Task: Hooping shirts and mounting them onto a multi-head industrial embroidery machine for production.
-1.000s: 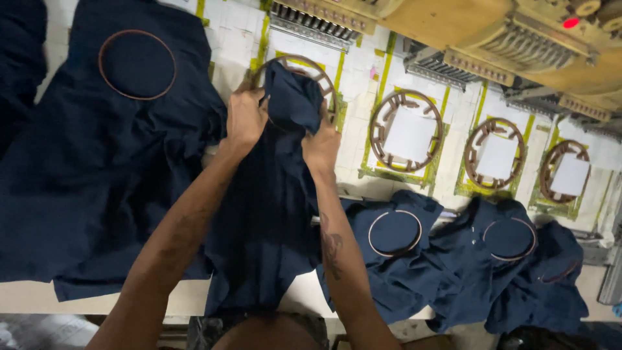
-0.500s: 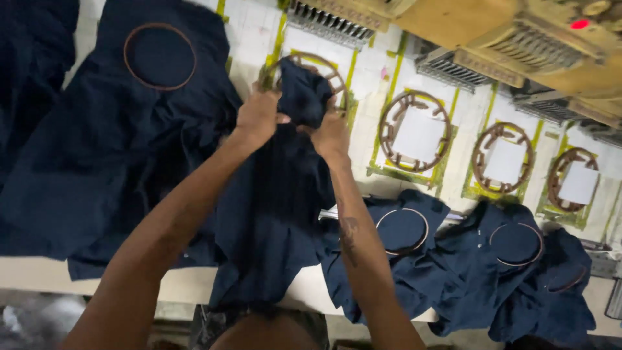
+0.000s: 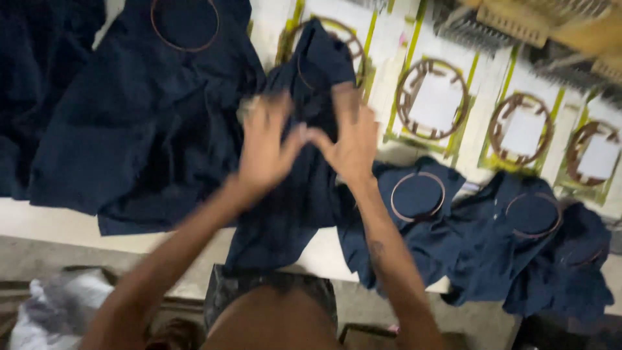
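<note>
A dark navy garment (image 3: 304,162) lies lengthwise across the white table (image 3: 58,223), its top end draped over a round hoop frame (image 3: 330,32). My left hand (image 3: 269,146) and my right hand (image 3: 353,139) are both spread flat over the middle of this garment, fingers apart, thumbs nearly meeting. Both hands are blurred by motion. Neither hand grips the cloth.
A larger navy garment with a hoop ring (image 3: 184,23) lies to the left. Two more hooped navy pieces (image 3: 418,194) (image 3: 534,214) sit at the right near the table edge. Empty hoop frames with white backing (image 3: 434,97) (image 3: 521,129) line the back, under the embroidery machine (image 3: 551,26).
My hands have let go of the bunched top of the garment and moved down it, opening flat on the cloth. The view has shifted closer.
</note>
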